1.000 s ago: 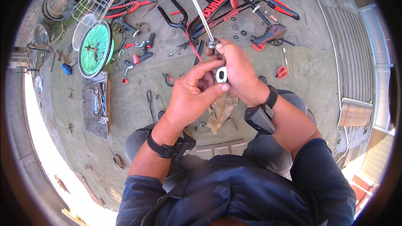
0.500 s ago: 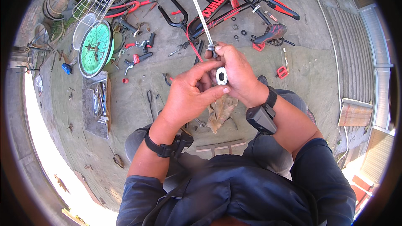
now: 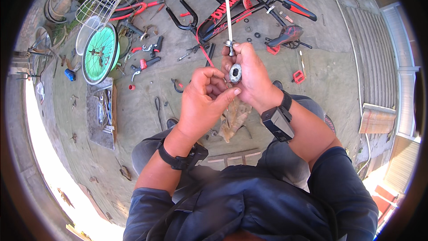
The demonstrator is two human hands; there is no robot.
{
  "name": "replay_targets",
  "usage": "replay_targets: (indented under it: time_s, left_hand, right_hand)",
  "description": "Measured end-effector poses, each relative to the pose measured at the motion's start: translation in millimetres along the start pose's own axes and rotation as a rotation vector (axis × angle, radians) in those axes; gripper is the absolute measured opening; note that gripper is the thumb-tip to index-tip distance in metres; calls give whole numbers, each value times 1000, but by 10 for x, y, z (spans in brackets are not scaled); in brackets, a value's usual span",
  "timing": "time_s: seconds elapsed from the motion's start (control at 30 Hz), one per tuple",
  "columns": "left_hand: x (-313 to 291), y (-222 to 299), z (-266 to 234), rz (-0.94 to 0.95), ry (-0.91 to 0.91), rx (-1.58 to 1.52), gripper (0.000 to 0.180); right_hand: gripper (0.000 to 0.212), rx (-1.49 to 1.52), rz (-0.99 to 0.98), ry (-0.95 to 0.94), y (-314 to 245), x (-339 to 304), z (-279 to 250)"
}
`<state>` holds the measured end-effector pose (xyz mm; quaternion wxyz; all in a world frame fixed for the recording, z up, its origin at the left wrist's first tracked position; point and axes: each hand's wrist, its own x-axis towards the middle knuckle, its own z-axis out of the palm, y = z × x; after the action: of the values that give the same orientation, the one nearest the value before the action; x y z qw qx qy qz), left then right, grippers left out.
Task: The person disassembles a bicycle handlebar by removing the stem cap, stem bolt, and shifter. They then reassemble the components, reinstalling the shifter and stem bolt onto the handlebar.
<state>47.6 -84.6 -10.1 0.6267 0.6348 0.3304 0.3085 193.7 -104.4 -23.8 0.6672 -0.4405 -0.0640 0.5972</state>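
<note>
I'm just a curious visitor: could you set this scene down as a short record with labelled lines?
Left hand: fingers curled near the oval piece; contact unclear
Right hand: fingers around the collared end of a long metal rod
Oval piece: greyish, dark hole in its middle
Wrists: a dark strapped device on each
Ground ahead: black-and-red bicycle frame
Ground to the left: green-centred wheel, tool tray
Ground to the right: red pedal

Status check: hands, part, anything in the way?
Right hand: holding pale rod at its collared end. Left hand: fingers half-curled, close to grey holed part, contact unclear. Tan scrap below, not between hands.
</note>
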Motion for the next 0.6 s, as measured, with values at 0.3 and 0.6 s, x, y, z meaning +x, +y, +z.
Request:
replay_targets:
  time_s: [0.3,0.6]
  left_hand:
    - [8,-86,61,-90,53,17,32]
    - [-11,-109,90,15,91,-73,34]
  right_hand:
    - [32,5,-73,94,63,-31,40]
    - [28,-51,-102,81,36,-39,19]
